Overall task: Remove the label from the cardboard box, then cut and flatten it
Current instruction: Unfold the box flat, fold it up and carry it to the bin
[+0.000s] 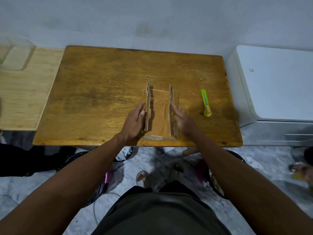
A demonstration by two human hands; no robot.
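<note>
The brown cardboard box [160, 114] lies cut open on the wooden table [101, 102], near its front edge. Its base is flat and two long side walls stand upright, left and right. My left hand [135, 119] rests flat against the outside of the left wall, fingers stretched out. My right hand [182, 119] sits by the outside of the right wall, fingers apart and a little blurred. Neither hand grips anything. A lime-green utility knife [206, 102] lies on the table to the right of the box. I see no label.
A lighter wooden board [22, 92] adjoins the table's left side. A white cabinet [274, 82] stands close to the right edge. Below the front edge are a grey speckled floor, sandalled feet [142, 177] and dark bags.
</note>
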